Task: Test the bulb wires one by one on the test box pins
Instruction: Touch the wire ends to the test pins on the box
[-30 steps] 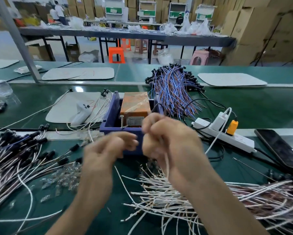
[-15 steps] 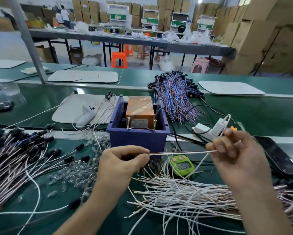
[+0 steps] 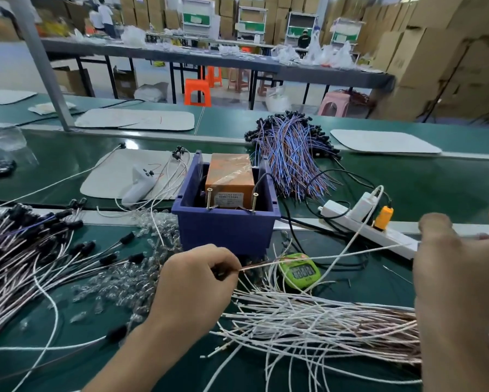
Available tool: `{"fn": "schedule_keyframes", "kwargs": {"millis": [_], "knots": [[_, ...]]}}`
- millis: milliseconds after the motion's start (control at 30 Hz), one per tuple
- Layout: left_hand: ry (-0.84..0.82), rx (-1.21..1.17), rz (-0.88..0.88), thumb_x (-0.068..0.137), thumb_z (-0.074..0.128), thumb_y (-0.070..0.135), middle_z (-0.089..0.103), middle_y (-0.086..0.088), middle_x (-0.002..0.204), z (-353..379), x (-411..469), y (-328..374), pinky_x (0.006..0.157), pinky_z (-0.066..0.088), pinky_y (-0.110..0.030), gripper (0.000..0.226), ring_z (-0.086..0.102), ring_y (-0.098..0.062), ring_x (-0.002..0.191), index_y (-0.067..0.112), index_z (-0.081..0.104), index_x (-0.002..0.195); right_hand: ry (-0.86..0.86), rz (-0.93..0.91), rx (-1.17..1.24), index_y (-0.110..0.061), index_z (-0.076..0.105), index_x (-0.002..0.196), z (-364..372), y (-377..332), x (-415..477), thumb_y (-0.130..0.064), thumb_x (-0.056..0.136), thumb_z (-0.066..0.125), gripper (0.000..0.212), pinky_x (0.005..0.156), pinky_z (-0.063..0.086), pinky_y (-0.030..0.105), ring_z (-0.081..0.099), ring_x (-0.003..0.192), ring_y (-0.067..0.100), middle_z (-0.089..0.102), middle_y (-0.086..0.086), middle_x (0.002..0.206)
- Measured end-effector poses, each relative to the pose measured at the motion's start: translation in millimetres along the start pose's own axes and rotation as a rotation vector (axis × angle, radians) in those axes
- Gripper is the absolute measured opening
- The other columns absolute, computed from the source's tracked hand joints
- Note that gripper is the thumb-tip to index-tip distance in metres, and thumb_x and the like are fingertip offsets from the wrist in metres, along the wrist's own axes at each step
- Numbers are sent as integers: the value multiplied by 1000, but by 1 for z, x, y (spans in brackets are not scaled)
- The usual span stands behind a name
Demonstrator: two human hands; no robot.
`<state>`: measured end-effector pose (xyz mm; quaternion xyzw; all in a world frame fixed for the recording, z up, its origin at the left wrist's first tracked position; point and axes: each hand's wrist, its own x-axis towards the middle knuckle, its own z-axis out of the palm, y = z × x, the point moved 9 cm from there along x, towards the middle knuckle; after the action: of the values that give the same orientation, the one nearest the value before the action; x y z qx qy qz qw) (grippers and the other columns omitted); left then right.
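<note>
A blue test box (image 3: 226,227) holds an orange unit (image 3: 229,176), with two brass pins (image 3: 209,199) standing at its front rim. My left hand (image 3: 195,287) pinches one end of a white bulb wire (image 3: 322,257) just below the box. My right hand (image 3: 458,278) grips the wire's other end far to the right, so the wire runs taut between them. A heap of white wires (image 3: 322,321) lies in front of me.
Black-capped wires (image 3: 25,250) pile at the left beside loose clear bulbs (image 3: 130,281). A green timer (image 3: 301,271) sits under the taut wire. A white power strip (image 3: 365,222), a bundle of blue and purple wires (image 3: 291,157) and a white controller (image 3: 138,182) surround the box.
My hands were together in front of the box. They have drawn apart, the right hand moving far right and stretching one wire out, while the left stays below the box.
</note>
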<state>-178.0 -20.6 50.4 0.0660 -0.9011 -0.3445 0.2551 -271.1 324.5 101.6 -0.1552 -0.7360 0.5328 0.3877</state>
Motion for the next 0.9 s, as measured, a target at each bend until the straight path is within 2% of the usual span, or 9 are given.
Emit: {"fn": "schedule_keyframes", "kwargs": {"millis": [67, 133, 200, 267, 367, 467, 633, 767, 900], "knots": [[-37, 105, 45, 71, 85, 8, 69, 23, 73, 4, 0, 2, 70, 55, -18, 27, 65, 0, 69, 33, 78, 75, 16, 11, -100, -24, 46, 142, -3, -5, -3, -54, 71, 49, 77, 103, 48, 45, 58, 120, 28, 57, 2, 134], [-74, 97, 68, 73, 84, 8, 70, 22, 75, 9, -1, 2, 70, 57, -23, 26, 66, 0, 70, 32, 78, 76, -79, -232, -115, -28, 60, 128, 8, -35, -20, -36, 80, 56, 49, 100, 49, 34, 62, 114, 17, 66, -7, 122], [-93, -21, 57, 72, 85, 6, 71, 24, 75, 13, -2, 1, 70, 55, -17, 27, 68, 1, 73, 33, 80, 77, -399, -454, -80, -35, 73, 100, 41, -60, -50, -17, 84, 68, 25, 81, 49, 10, 68, 89, 2, 73, -22, 96], [-99, -184, -10, 72, 86, 8, 73, 25, 75, 17, -3, -3, 65, 52, -11, 30, 70, 0, 71, 37, 80, 78, -872, -452, -60, -38, 77, 89, 85, -59, -98, -10, 83, 74, 29, 65, 48, 7, 68, 76, -1, 72, -31, 89], [-102, -422, -135, 71, 83, 13, 77, 15, 77, 24, -4, -13, 65, 57, -19, 32, 73, -5, 69, 42, 81, 82, -1325, -312, 86, -32, 77, 107, 123, -48, -174, -7, 83, 61, 38, 84, 52, 14, 71, 95, 0, 76, -21, 101], [-32, -568, -229, 68, 85, 7, 79, 6, 81, 20, 1, -28, 71, 63, -30, 32, 77, -12, 77, 34, 82, 84, -1400, -152, 243, -29, 71, 116, 138, -37, -198, -7, 85, 54, 42, 92, 57, 29, 71, 103, 8, 76, -12, 106], [-45, -700, -158, 68, 89, 6, 80, 1, 90, 14, 6, -25, 71, 60, -21, 36, 78, -16, 82, 30, 80, 93, -1372, -18, 359, -36, 75, 106, 141, -18, -194, -32, 81, 70, 26, 65, 49, 15, 64, 68, 0, 73, -10, 77], [-66, -744, -99, 74, 74, 1, 80, 0, 94, 13, 5, -16, 78, 60, -21, 40, 78, -18, 89, 31, 81, 100, -1295, -1, 441, -29, 80, 100, 137, -14, -183, -20, 86, 71, 19, 61, 46, 9, 62, 62, -1, 71, -14, 70], [9, -593, -25, 76, 78, 20, 79, 5, 89, 2, 4, -11, 71, 58, -20, 26, 76, -17, 82, 34, 81, 98, -1319, -47, 445, -26, 82, 99, 131, -17, -188, -10, 93, 69, 22, 61, 45, 7, 62, 62, -3, 70, -17, 68]]}}
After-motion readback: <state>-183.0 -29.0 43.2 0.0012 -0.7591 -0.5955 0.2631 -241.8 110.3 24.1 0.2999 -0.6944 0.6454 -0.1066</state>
